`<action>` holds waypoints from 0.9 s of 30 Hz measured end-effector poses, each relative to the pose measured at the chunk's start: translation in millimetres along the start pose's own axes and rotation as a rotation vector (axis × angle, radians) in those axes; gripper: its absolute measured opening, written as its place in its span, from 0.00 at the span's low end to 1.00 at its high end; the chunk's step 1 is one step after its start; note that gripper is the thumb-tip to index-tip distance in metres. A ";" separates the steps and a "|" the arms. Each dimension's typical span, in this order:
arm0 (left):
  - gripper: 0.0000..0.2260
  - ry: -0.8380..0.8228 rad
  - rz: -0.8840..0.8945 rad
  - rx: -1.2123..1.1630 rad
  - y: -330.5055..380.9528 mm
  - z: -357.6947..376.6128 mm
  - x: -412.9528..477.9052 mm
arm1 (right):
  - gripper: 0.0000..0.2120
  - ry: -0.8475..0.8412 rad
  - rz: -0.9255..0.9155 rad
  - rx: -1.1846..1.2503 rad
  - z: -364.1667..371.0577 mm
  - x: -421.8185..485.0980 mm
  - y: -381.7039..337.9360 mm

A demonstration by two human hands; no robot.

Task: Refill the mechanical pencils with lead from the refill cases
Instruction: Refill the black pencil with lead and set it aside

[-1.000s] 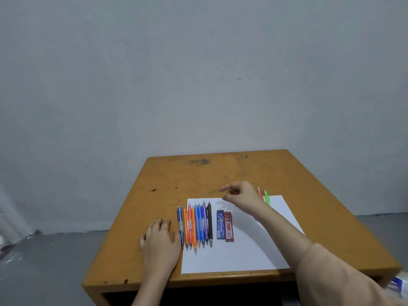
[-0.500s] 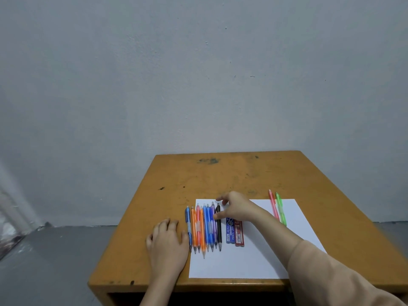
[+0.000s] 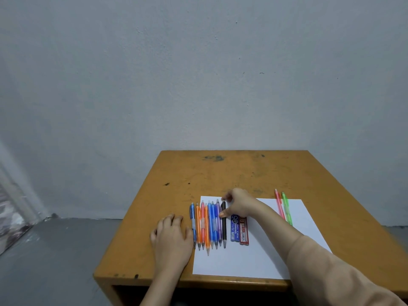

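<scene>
Two refill cases lie side by side on the sheet of paper (image 3: 254, 259), their far ends hidden under the right hand (image 3: 239, 204). The blue refill case (image 3: 235, 229) reads "PENCIL LEAD" along its length. The red refill case (image 3: 243, 231) touches it on the right, its print too small to read. Whether either is open, and what lead is inside, cannot be made out.

The right hand curls its fingers over the far end of the black pencil (image 3: 224, 228), pinching it with the thumb tip against the barrel and the forefinger by the cap. That pencil points toward the near edge, rightmost in a row of pencils (image 3: 206, 226). The row is packed along the paper's left edge in blue, orange, pink and purple, so tightly that the count is hard to tell.

Left of the row the left hand (image 3: 173, 238) rests flat on the bare counter (image 3: 220, 171), fingers straight and holding nothing, thumb just beside the leftmost blue pencil.

A pink pencil (image 3: 279, 205) and a green pencil (image 3: 286, 212) lie together at the paper's far right corner, well apart from the row. The right forearm crosses the paper between them and the cases, and its beige sleeve (image 3: 331, 279) is cut off at the lower right. Dark scuffs mark the counter near its far edge, which meets a grey wall (image 3: 198, 74). Grey floor (image 3: 55, 250) shows to the left.
</scene>
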State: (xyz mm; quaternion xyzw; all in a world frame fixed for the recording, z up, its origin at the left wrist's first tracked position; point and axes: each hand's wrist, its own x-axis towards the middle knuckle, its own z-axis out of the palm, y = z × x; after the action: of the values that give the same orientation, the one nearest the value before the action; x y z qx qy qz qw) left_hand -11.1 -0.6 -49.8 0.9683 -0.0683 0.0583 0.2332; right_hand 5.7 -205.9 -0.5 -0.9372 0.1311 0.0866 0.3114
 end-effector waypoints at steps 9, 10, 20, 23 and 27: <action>0.20 0.027 0.011 -0.013 -0.7 1.2 -0.2 | 0.18 0.062 -0.052 0.463 -9.7 -23.3 -10.5; 0.20 0.033 0.014 -0.019 -1.0 1.2 -0.7 | 0.18 0.077 -0.052 0.529 -10.5 -26.9 -11.5; 0.16 0.160 0.257 -0.227 3.3 4.6 -7.7 | 0.18 0.380 -0.187 0.765 -9.9 -64.3 -15.4; 0.15 0.196 0.400 -0.285 7.6 7.1 -12.1 | 0.17 0.396 -0.208 0.811 -3.2 -74.8 -16.1; 0.21 0.196 0.559 -0.418 22.4 6.6 -19.2 | 0.17 0.446 -0.251 0.860 10.5 -85.2 -12.6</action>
State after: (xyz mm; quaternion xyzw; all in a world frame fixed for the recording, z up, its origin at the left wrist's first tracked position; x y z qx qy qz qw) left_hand -33.0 -21.3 -48.5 0.8334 -0.3180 0.1973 0.4066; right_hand -72.4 -173.5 19.1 -0.7281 0.1047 -0.2160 0.6421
